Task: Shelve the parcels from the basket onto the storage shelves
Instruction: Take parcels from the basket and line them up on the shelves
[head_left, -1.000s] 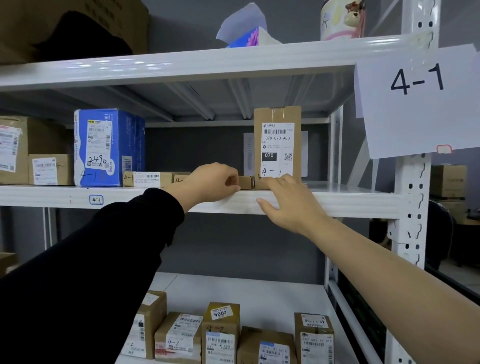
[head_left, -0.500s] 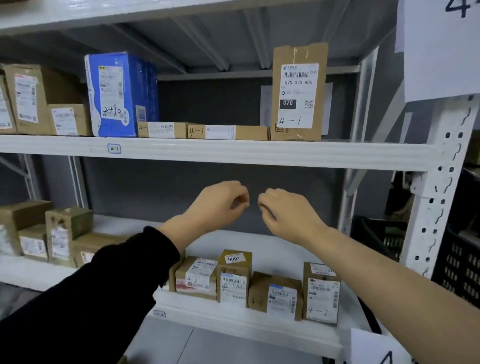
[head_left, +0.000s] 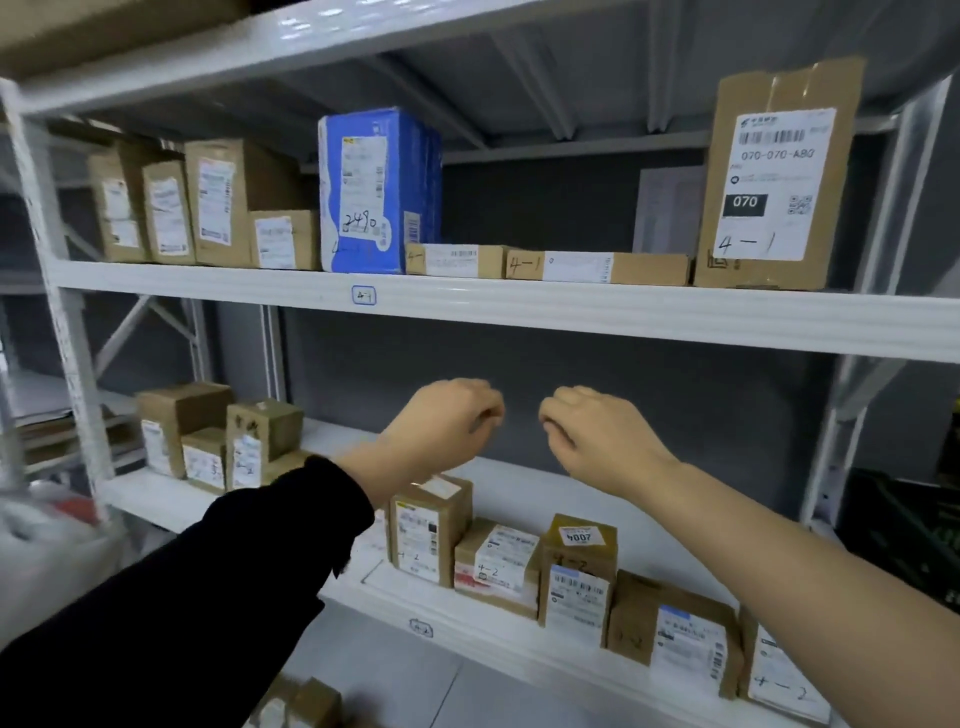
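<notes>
Left hand (head_left: 447, 421), right hand (head_left: 597, 436): both loosely curled, empty, side by side in air between upper shelf (head_left: 571, 312) and lower shelf (head_left: 519, 499). Flat parcels (head_left: 597, 267) marked 4-1 lie on upper shelf, between blue box (head_left: 374, 192) and tall parcel (head_left: 774, 176). Small parcels (head_left: 576, 577) line lower shelf front. Dark basket (head_left: 904, 540) far right, blurred.

Hands (head_left: 441, 423) now below shelf (head_left: 519, 312)

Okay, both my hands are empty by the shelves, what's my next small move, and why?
Probably turn right and reach down to the basket for another parcel: the left hand and right hand hold nothing, and the flat parcels sit on the 4-1 shelf.
</notes>
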